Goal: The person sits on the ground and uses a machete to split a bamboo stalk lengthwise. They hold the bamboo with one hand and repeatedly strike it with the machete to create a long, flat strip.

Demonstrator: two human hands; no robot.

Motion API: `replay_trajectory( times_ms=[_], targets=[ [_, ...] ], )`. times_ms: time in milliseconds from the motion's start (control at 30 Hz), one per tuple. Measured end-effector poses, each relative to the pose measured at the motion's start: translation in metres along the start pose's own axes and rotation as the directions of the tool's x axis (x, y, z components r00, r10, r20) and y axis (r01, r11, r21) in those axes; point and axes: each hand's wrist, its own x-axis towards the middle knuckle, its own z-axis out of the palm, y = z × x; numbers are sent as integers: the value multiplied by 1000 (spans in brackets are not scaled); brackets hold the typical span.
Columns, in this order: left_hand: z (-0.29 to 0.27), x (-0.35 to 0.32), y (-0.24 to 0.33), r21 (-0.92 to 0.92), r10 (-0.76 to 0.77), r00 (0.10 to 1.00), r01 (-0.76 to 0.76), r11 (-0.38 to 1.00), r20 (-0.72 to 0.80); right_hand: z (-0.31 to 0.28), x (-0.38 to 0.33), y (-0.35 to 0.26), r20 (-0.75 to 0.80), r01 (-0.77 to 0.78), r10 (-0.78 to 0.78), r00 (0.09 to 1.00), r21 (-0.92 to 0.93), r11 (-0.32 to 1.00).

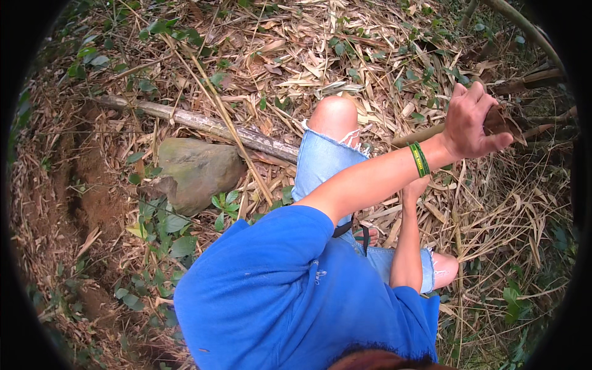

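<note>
My left hand (pixel 473 120), with a green wristband (pixel 420 159) on the wrist, is closed around a brown pointed bamboo shoot (pixel 502 123) at the upper right. The shoot's stalk (pixel 416 135) runs out to the left of the hand, over dry leaves. My right forearm (pixel 407 246) rises from the lower right. My right hand (pixel 416 186) is mostly hidden under the left forearm, so its grip cannot be made out. My blue shirt and denim shorts fill the lower middle, with one bare knee (pixel 334 114) raised.
A grey-green rock (pixel 197 172) lies on the left, with a fallen bamboo pole (pixel 209 125) behind it. Dry bamboo leaves (pixel 296 55) and small green plants (pixel 166 228) cover the ground. Bare soil (pixel 92 191) slopes at the far left. More stalks (pixel 530 80) stand at the upper right.
</note>
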Motion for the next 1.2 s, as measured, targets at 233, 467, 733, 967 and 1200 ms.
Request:
replay_trajectory(
  times_ms=[233,467,733,967,1200],
  targets=[
    [-10,3,4,41,-27,997,30,999,-75,-66,-46,-154,317,-518,469,824,87,851],
    [-16,2,37,-2,-4,992,4,1000,125,-51,-67,-114,86,-322,317,945,47,946],
    [-45,-20,88,-79,-111,984,123,989,139,-69,-74,-48,49,-290,287,957,73,954],
    [-429,-7,57,851,-427,862,-10,524,273,-74,-66,-69,28,-336,335,942,98,937],
    [-733,-80,254,678,-741,8,-394,-620,-672,-56,-1,-124,114,-310,320,941,-97,946]
  ],
)
